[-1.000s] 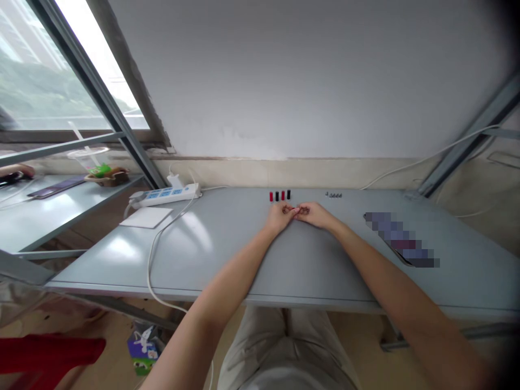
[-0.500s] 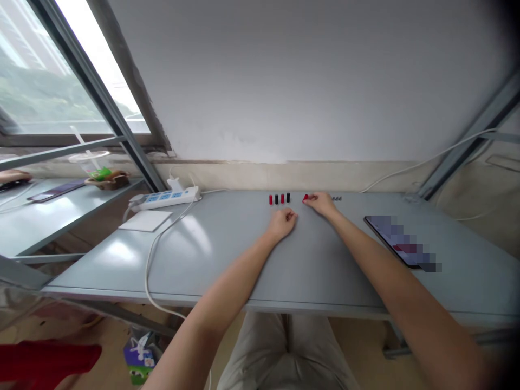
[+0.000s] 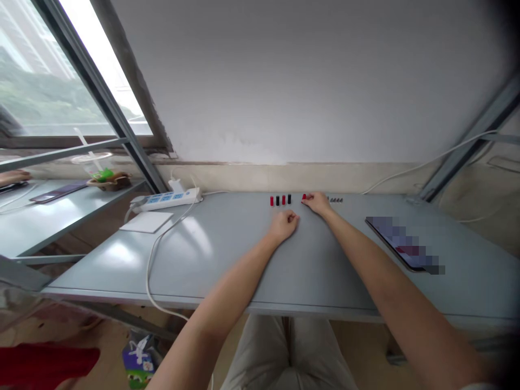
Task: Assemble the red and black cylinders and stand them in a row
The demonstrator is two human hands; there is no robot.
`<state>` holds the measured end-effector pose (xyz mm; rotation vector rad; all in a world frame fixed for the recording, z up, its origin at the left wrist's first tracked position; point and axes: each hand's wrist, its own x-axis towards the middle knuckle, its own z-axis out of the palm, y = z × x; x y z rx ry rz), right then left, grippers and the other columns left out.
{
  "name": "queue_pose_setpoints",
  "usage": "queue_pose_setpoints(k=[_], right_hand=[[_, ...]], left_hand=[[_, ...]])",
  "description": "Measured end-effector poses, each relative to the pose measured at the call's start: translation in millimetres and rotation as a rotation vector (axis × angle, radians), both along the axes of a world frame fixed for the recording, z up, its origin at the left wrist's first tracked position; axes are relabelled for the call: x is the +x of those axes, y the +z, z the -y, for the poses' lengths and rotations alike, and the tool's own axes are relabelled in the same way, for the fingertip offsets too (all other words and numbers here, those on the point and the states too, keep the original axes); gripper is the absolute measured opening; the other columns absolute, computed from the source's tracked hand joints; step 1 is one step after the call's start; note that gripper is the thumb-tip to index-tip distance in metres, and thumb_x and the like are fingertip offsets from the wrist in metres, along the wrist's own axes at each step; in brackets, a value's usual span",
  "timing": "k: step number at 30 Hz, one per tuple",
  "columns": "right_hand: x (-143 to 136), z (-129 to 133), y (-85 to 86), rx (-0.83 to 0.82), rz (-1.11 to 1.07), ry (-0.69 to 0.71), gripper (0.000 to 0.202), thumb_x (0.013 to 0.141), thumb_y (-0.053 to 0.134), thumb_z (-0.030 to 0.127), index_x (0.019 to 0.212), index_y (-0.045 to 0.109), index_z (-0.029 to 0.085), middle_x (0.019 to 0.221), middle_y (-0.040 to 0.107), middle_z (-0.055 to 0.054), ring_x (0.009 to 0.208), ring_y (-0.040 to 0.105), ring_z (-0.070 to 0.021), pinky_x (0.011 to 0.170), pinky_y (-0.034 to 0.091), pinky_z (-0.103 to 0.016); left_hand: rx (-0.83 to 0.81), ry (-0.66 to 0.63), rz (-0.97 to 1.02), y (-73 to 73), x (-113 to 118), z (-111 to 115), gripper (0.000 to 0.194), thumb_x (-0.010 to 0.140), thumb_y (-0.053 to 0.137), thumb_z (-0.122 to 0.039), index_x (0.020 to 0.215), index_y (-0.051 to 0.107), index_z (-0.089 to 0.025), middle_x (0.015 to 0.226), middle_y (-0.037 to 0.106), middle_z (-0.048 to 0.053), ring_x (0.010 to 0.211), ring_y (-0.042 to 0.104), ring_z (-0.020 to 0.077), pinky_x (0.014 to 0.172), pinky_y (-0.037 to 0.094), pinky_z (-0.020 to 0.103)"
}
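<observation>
Between the fingertips of my right hand point(image 3: 318, 203) is a small red cylinder point(image 3: 304, 197), held at the tabletop near the back. My left hand point(image 3: 284, 225) rests on the table with its fingers curled closed; what they hold, if anything, is hidden. Just behind it stands a short row of small cylinders, alternating red and black: a red one point(image 3: 272, 201), a black one point(image 3: 278, 200), another red one point(image 3: 283, 200) and another black one point(image 3: 289, 199). Right of my right hand lie several small dark pieces point(image 3: 336, 200), too small to make out.
On the grey table point(image 3: 227, 249), a phone point(image 3: 396, 244) lies to the right. A white power strip point(image 3: 168, 199), a flat white square point(image 3: 146, 222) and a white cable point(image 3: 151, 271) are on the left. Another person's hand point(image 3: 14, 177) shows at the far left desk.
My right hand, holding the red cylinder, has shifted slightly left towards the row. More of the small dark pieces show beside it. The left hand stays in place.
</observation>
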<state>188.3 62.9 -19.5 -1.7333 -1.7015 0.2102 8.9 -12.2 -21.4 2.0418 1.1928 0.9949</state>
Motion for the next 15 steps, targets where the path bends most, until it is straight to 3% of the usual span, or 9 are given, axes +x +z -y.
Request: queue_pose_setpoints(k=[7, 15], right_hand=[[-1.8, -4.1, -0.4, -0.016, -0.007, 0.011, 0.012, 0.066, 0.065, 0.025, 0.058, 0.059, 0.018, 0.059, 0.06, -0.003, 0.059, 0.055, -0.0157, 0.061, 0.042, -0.027], [3.0, -0.6, 1.2, -0.093, 0.01, -0.026, 0.009, 0.067, 0.059, 0.011, 0.061, 0.06, 0.017, 0.068, 0.063, -0.007, 0.065, 0.057, -0.0171, 0.067, 0.044, -0.029]], left_hand=[[0.006, -0.008, -0.009, 1.3, -0.2, 1.5, 0.021, 0.08, 0.048, -0.027, 0.067, 0.059, -0.015, 0.055, 0.053, 0.0, 0.052, 0.044, 0.0101, 0.052, 0.034, 0.023], [0.025, -0.013, -0.018, 1.5, -0.3, 1.8, 0.02, 0.079, 0.049, -0.025, 0.067, 0.059, -0.014, 0.054, 0.053, -0.001, 0.052, 0.043, 0.0102, 0.054, 0.034, 0.023]])
